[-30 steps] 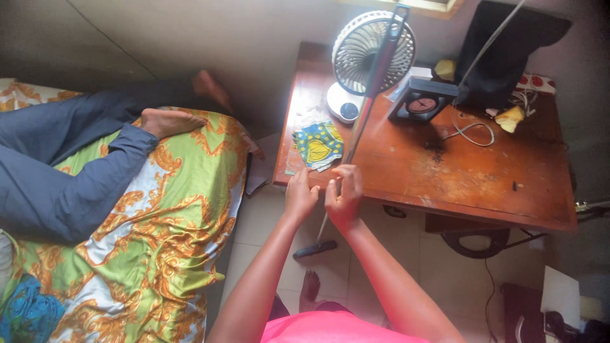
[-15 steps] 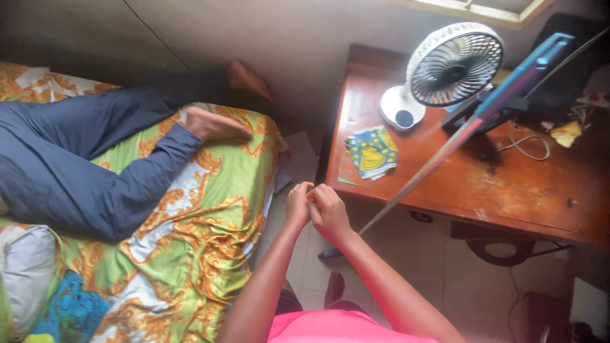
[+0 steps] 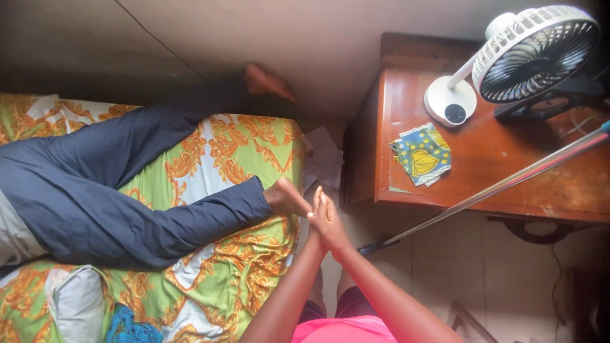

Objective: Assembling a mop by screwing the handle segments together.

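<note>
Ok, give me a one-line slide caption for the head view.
Left hand and right hand pressed together between a patterned bed and a wooden table with a white fan.

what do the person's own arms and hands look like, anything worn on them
Both arms are bare from the bottom of the frame up to the left hand and right hand: no sleeves, gloves, watch or bracelet visible. No rings can be made out. A bright pink garment shows at the bottom edge.

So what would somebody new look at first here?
Probably the two hands, left hand and right hand, pressed together at the bed's edge. Beside them a person in dark trousers lies on the green-and-orange bedsheet. On the table at right stands a white fan.
</note>
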